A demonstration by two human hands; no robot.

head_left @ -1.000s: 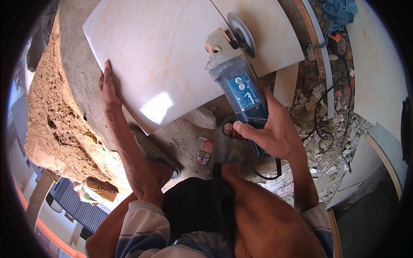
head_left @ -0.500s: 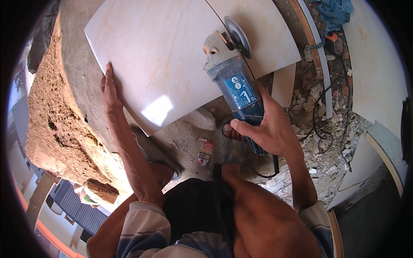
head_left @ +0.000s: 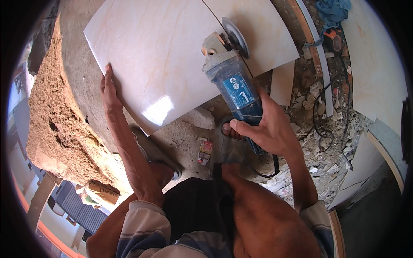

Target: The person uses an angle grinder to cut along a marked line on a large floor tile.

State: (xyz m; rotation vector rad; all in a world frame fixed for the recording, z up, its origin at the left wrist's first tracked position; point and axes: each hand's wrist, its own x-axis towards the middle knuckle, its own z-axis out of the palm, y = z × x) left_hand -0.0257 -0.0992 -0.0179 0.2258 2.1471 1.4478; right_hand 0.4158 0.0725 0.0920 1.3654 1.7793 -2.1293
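A large glossy cream tile (head_left: 150,56) with faint veins lies in front of me. My left hand (head_left: 109,90) holds its left edge, fingers along the rim. In my right hand (head_left: 269,124) is a blue angle grinder (head_left: 238,92) with a grey metal head, gripped round its body. Its disc (head_left: 235,38) stands on edge over a thin dark line that crosses the tile and parts off a narrower right-hand piece (head_left: 258,34). Whether the disc touches the tile or is spinning, I cannot tell. A black cord leaves the grinder's rear end.
Broken rubble (head_left: 284,176) covers the ground to the right, with loose cable (head_left: 318,133) across it. An orange-and-black tool (head_left: 332,41) lies beside blue cloth (head_left: 333,13). More tiles (head_left: 374,64) are at far right, a sand heap (head_left: 64,124) at left. A small crumpled packet (head_left: 205,152) lies between my feet.
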